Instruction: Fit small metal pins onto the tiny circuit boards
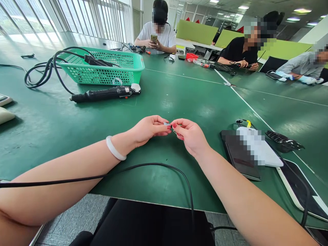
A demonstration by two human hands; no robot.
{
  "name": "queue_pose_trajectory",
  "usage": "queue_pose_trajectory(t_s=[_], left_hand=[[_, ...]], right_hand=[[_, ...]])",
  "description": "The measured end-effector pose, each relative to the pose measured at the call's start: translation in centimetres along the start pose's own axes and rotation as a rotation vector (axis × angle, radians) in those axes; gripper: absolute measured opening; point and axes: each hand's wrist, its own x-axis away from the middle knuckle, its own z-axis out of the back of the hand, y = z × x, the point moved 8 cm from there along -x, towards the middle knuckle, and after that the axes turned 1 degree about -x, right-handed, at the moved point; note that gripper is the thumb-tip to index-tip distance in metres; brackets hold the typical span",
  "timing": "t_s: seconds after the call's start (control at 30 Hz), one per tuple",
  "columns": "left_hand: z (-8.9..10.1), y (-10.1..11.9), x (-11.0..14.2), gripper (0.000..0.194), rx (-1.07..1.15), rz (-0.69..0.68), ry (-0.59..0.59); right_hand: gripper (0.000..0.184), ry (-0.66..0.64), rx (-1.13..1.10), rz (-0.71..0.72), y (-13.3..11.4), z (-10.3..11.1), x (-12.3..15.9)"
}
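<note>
Over the green table (164, 99), my left hand (148, 130) and my right hand (189, 133) meet fingertip to fingertip. Pinched in my left hand is a small pale-blue piece (166, 124), mostly covered by the fingers. The fingers of my right hand are also closed, at a tiny dark part touching or right beside that piece; its kind is too small to make out. A white bangle (115, 148) circles my left wrist. A black cable (153, 164) loops across the table's near edge below both hands.
Beyond my left hand lie a black electric screwdriver (105, 94) and a green basket (102, 73) with cables. To the right are a dark phone (241, 157), a white device (261, 147), a tablet (304, 188) and a black plastic piece (284, 140). Several people sit across the table.
</note>
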Motion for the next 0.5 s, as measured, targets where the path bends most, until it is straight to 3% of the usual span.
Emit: queue_pose_trajectory(t_s=[0.3, 0.5], left_hand=[[0.1, 0.2, 0.1, 0.021, 0.002, -0.016, 0.007], [0.0, 0.5, 0.3, 0.023, -0.027, -0.034, 0.033]], right_hand=[[0.023, 0.062, 0.125, 0.088, -0.8, 0.4, 0.2], [0.013, 0.191, 0.541, 0.465, -4.5, -0.1, 1.8]])
